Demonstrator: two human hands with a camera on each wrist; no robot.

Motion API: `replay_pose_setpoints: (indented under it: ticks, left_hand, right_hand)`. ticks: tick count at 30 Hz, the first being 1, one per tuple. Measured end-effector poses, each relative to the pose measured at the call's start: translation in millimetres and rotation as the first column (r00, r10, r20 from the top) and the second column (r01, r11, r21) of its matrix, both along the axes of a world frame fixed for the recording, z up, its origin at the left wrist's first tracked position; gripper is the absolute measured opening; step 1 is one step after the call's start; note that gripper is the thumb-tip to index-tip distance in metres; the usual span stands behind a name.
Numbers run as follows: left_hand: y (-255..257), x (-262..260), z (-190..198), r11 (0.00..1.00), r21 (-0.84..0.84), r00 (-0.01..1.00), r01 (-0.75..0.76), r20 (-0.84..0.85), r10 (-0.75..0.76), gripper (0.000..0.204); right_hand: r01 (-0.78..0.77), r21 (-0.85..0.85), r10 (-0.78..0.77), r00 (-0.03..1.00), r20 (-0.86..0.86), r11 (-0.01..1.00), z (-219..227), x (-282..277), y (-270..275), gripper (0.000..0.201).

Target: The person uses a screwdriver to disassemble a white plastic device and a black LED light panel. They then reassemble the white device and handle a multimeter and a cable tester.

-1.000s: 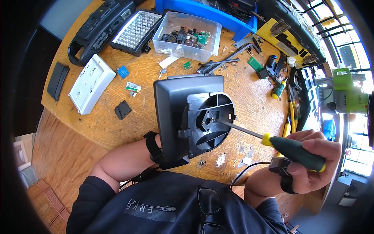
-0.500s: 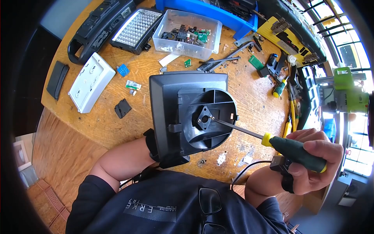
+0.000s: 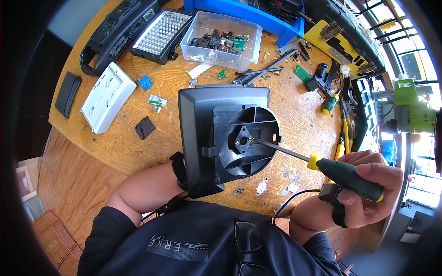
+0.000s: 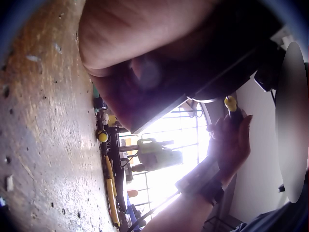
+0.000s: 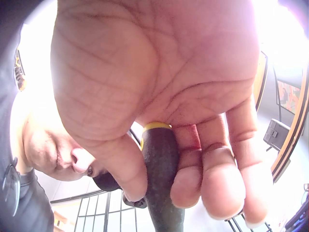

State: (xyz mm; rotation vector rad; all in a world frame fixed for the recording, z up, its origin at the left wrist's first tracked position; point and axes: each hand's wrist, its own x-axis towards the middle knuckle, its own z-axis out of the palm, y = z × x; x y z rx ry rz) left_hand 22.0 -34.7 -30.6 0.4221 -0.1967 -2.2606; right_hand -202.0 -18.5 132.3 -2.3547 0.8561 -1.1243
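Note:
My right hand (image 3: 375, 186) grips a screwdriver (image 3: 350, 177) by its dark green and yellow handle, thumb on one side and fingers on the other. Its shaft slants left, and the tip meets a screw (image 3: 251, 139) at a small diamond-shaped plate (image 3: 242, 140). That plate sits inside the round, ribbed mount on the back of a black plastic housing (image 3: 198, 124). Held up above the table, the housing turns this mount rightward. My left hand (image 4: 149, 34) holds the housing from behind; its fingers are hidden in the head view and dark in the left wrist view.
Beyond the housing stand a clear plastic box (image 3: 221, 57) of parts and an LED light panel (image 3: 161, 37). A white plastic cover (image 3: 108, 99) lies at left. Another screwdriver (image 3: 330, 105) and a yellow-black toolbox (image 3: 336, 43) are at right. Small scraps dot the wooden table (image 3: 299, 115).
The housing has turned so its round mount faces the head camera more, then shifted back slightly. The right hand keeps the screwdriver at the mount, moving only a little.

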Motion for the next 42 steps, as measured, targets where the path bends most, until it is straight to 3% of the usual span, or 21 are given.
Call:
replay_pose_setpoints:
  ticks: [1,3,7,9,16,19,21,22,25,27,28,30,31,35,38,40,42]
  left_hand:
    - [-2.3,0.4,5.0,1.0,0.0,1.0,0.0,0.0,0.0,0.063]
    - [-9.8,0.9,22.3,0.973,-0.228,0.999,0.037,0.024,-0.032,0.063]
    - [-10.2,-0.3,19.8,0.972,-0.235,0.999,0.022,-0.038,-0.031,0.063]
    - [-10.6,1.1,25.8,0.989,-0.142,0.981,0.038,-0.186,-0.065,0.063]
    - [-9.9,0.8,29.4,0.989,-0.145,0.988,0.022,-0.149,-0.044,0.062]
    - [-10.6,2.5,31.0,0.988,-0.145,0.991,0.043,-0.118,-0.06,0.06]
    - [-10.2,2.9,32.8,0.974,-0.22,0.995,0.061,0.091,-0.042,0.059]
    - [-9.7,2.8,32.6,0.974,-0.22,0.995,0.061,0.091,-0.042,0.059]
    - [-5.0,3.4,24.0,0.988,-0.148,0.999,0.046,0.018,-0.044,0.056]
    - [2.7,3.3,-1.4,0.998,0.066,0.997,0.007,-0.076,-0.002,0.051]
    - [4.1,1.4,-8.5,0.998,0.065,0.997,0.008,-0.076,-0.003,0.051]
    - [4.2,-1.6,-12.5,0.995,-0.102,0.999,-0.003,0.036,0.007,0.048]
    - [5.5,3.0,-10.4,0.999,-0.004,0.995,0.045,-0.085,-0.045,0.045]
    - [5.0,2.4,-11.1,0.998,0.029,0.995,0.049,-0.089,-0.046,0.045]
    - [5.1,3.1,-12.3,0.998,0.039,0.99,0.058,-0.13,-0.052,0.045]
    - [7.6,3.8,-9.2,0.999,0.034,0.997,0.016,-0.07,-0.013,0.046]
    - [5.7,1.6,-8.9,1.0,0.02,0.997,0.016,-0.072,-0.015,0.045]
  right_hand:
    - [-0.003,0.002,0.003,1.0,0.001,1.0,0.0,0.2,-0.1,0.048]
    - [-0.001,0.001,0.001,1.0,0.01,1.0,-0.9,0.5,0.1,0.048]
    - [0.002,-0.006,-0.002,1.0,0.018,1.0,-1.4,0.9,0.0,0.048]
    - [0.008,-0.012,-0.008,1.0,0.02,1.0,-1.8,1.5,0.2,0.048]
    - [0.021,-0.035,-0.02,0.999,0.045,0.999,-3.9,2.5,-0.5,0.047]
    - [0.04,-0.053,-0.035,0.995,0.094,0.998,-7.2,6.0,-0.3,0.047]
    - [0.061,-0.062,-0.054,0.992,0.113,0.996,-10.3,9.7,0.7,0.046]
    - [0.082,-0.071,-0.072,0.989,0.133,0.994,-11.0,10.6,1.0,0.046]
    - [0.043,-0.042,-0.041,0.998,0.052,0.998,-5.7,7.0,0.7,0.045]
    - [0.051,0.022,-0.052,0.997,0.063,0.998,-0.1,10.0,3.1,0.045]
    - [0.059,0.088,-0.065,0.995,0.074,0.994,1.0,12.4,4.7,0.045]
    - [0.086,0.056,-0.093,0.984,0.152,0.995,-5.7,24.1,8.6,0.044]
    - [0.115,0.026,-0.118,0.966,0.23,0.993,-8.5,27.3,9.6,0.044]
    - [0.046,-0.006,-0.044,0.988,0.149,0.999,-9.2,11.3,1.1,0.045]
    - [0.077,-0.085,-0.072,0.995,0.066,0.993,-11.5,5.9,-0.1,0.048]
    - [0.157,-0.131,-0.162,0.986,-0.033,0.979,-9.3,5.6,1.5,0.05]
    - [0.224,-0.125,-0.217,0.974,0.064,0.967,-14.3,11.8,1.2,0.052]
